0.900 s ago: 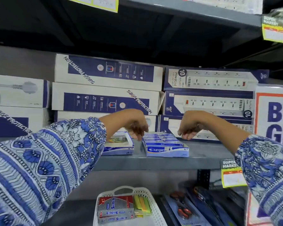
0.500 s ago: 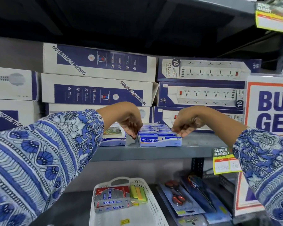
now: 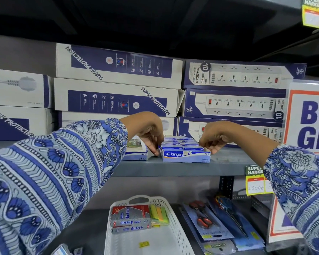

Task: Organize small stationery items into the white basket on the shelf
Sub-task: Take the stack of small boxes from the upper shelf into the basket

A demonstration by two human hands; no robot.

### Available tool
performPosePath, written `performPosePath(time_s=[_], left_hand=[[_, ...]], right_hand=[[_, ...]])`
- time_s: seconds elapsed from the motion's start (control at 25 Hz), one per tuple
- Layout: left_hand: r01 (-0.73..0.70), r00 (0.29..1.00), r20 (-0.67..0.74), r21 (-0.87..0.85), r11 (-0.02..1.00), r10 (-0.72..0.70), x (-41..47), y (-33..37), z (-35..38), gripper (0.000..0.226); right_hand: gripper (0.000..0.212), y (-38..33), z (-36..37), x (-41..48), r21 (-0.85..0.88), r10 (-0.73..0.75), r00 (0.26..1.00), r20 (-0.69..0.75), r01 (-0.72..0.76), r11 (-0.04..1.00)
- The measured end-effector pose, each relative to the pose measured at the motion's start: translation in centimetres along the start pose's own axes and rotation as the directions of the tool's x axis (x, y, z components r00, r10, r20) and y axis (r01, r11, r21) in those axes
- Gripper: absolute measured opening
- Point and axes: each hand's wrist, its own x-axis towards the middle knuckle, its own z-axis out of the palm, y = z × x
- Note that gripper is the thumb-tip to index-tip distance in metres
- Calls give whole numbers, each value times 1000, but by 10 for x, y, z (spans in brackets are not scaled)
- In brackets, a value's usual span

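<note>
A blue and white Kangaro staple carton, filled with small staple boxes, sits at the front of the grey middle shelf. My left hand grips its left end and my right hand grips its right end, fingers curled over the sides. On the shelf below stands the white basket, holding red and grey Softek boxes and a pack of yellow-green sticky notes at its far end.
A second small staple box lies left of the carton. Stacked surge-protector boxes fill the back of the shelf. Carded scissors packs lie right of the basket. A price tag hangs from the shelf edge; a promotional sign stands at right.
Both hands have come down from above the carton and closed on its two ends. The view has dropped a little, showing more of the basket below.
</note>
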Motion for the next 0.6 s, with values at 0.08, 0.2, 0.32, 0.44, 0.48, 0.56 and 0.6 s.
performPosePath(time_s=[0.08, 0.2, 0.32, 0.44, 0.48, 0.56, 0.6], left_hand=[[0, 1000, -17, 3, 1000, 0, 1, 0, 3, 32], [-17, 999, -41, -11, 1000, 16, -1, 0, 9, 33], [-74, 996, -58, -17, 997, 73, -13, 1, 8, 30], [-147, 988, -55, -36, 988, 145, -33, 2, 4, 22], [-174, 983, -58, -37, 984, 172, -39, 1, 4, 23], [-236, 970, -63, -36, 971, 234, -54, 0, 5, 24], [-273, 961, -59, -45, 961, 270, -63, -1, 8, 23]], right_hand=[[17, -1, 1, -2, 4, 1, 1000, -9, -1, 1000], [16, -2, 1, -8, 44, -11, 1000, -28, 13, 999], [15, 0, -1, -18, 60, -30, 999, -33, 32, 998], [17, 5, -8, -38, 74, -81, 995, -59, 85, 994], [20, 7, -10, -47, 81, -103, 992, -70, 108, 991], [29, 13, -15, -68, 97, -150, 985, -89, 159, 983], [33, 18, -17, -78, 103, -172, 980, -99, 182, 978]])
